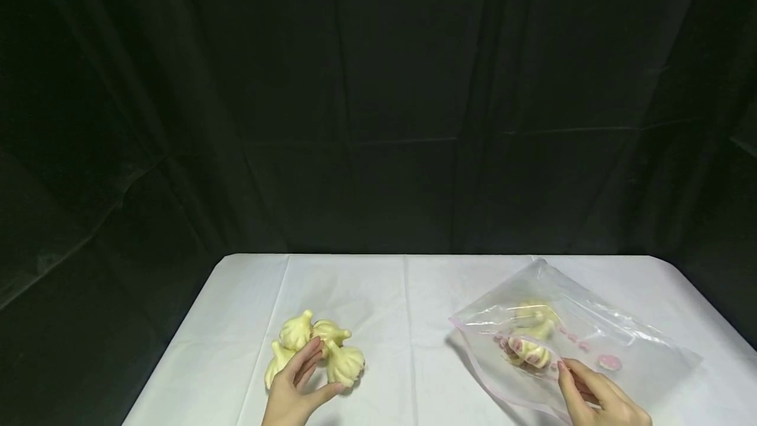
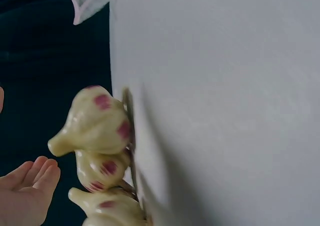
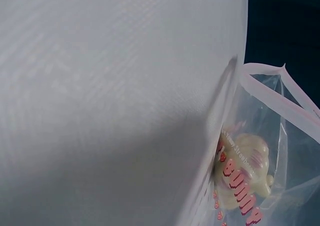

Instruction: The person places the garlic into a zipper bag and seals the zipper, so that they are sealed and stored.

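Several pale yellow garlic bulbs point(image 1: 345, 365) sit clustered on the left half of the table. My left hand point(image 1: 294, 388) is over the near side of the cluster, thumb and fingers spread apart, overlapping the bulbs in the head view. In the left wrist view, its straight fingers are beside the purple-blotched bulbs point(image 2: 97, 121) with a gap between. On the right lies a clear plastic bag point(image 1: 635, 340) with a pink-edged mouth facing left and pink print. Garlic bulbs point(image 1: 532, 349) show inside it. My right hand point(image 1: 600, 396) pinches the bag's near edge between thumb and fingers, holding the mouth partly raised.
A white cloth point(image 1: 378, 321) with fold creases covers the table. Behind it and along both sides hangs a dark curtain point(image 1: 390, 110). In the right wrist view, the bag's pink rim point(image 3: 280, 106) stands up off the tabletop, with red lettering below it.
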Tool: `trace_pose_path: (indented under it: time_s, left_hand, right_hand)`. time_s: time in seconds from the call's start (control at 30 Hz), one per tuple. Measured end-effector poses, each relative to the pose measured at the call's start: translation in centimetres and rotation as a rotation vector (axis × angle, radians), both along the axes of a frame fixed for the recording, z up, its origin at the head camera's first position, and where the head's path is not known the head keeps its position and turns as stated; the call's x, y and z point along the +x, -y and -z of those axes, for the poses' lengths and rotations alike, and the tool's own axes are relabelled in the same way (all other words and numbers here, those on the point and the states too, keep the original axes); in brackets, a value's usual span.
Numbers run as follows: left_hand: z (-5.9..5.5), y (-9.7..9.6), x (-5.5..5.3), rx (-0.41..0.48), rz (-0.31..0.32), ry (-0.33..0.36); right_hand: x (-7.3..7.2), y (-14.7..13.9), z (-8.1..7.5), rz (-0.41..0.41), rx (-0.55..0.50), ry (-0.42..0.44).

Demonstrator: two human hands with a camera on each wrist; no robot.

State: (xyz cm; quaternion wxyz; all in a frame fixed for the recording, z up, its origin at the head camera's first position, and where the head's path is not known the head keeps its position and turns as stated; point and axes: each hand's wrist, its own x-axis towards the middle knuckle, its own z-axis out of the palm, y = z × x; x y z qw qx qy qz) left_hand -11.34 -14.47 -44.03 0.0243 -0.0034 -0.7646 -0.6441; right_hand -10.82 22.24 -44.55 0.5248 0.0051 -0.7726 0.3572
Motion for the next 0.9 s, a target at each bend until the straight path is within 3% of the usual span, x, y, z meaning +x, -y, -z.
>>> trace_pose_path:
  time_s: [0.1, 0.23, 0.5, 0.73, 0.9]
  left_hand:
    - [0.5, 0.3, -0.3, -0.035, -0.022, 0.006]
    - [1.1, 0.5, -0.8, -0.071, -0.005, 0.001]
    - [1.7, 0.5, -1.7, -0.082, 0.026, 0.035]
    - [1.8, 0.2, -2.0, -0.045, 0.062, 0.071]
    - [1.9, 0.1, -2.4, -0.043, 0.089, 0.049]
  right_hand:
    - [-0.1, 0.1, -0.1, -0.016, -0.005, -0.031]
    - [-0.1, 0.2, -0.3, -0.032, -0.005, -0.049]
    - [0.0, 0.2, -0.4, 0.001, -0.004, -0.019]
    - [1.2, 0.8, -0.8, 0.232, 0.018, 0.325]
    - [1.3, 0.9, -0.8, 0.213, 0.013, 0.288]
